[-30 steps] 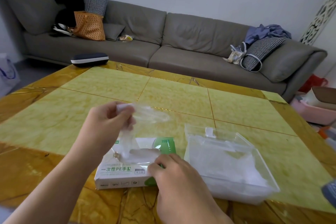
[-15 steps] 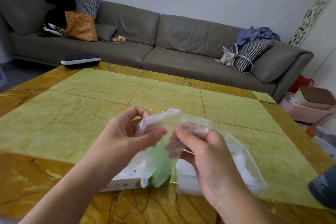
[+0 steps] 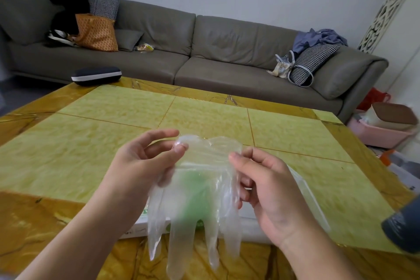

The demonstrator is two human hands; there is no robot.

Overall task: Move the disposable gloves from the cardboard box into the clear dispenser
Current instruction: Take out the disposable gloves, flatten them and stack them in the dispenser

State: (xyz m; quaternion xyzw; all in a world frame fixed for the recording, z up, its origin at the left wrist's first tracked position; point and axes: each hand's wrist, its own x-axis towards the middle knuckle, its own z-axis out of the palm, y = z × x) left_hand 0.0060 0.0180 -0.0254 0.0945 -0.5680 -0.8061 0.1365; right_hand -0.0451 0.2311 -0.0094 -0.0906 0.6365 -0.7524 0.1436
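Note:
A clear disposable glove (image 3: 200, 200) hangs spread out between my hands, cuff up and fingers pointing down. My left hand (image 3: 145, 163) pinches the cuff's left corner between thumb and fingers. My right hand (image 3: 266, 186) pinches the cuff's right corner. Behind the glove lies the white and green cardboard box (image 3: 141, 227) on the table, mostly hidden by the glove and my left arm. The clear dispenser (image 3: 306, 198) stands to its right, largely hidden behind my right hand.
The yellow and amber tiled table (image 3: 204, 118) stretches ahead. A dark case (image 3: 96, 75) lies at its far left corner. A grey sofa (image 3: 227, 52) with bags and cushions runs behind. A dark object (image 3: 402, 232) pokes in at the right edge. Pink bins (image 3: 381, 132) sit right of the table.
The glove came out of the box bunched in my left hand. My right hand left the box and took the other corner. Both hands have since pulled the glove flat and raised it.

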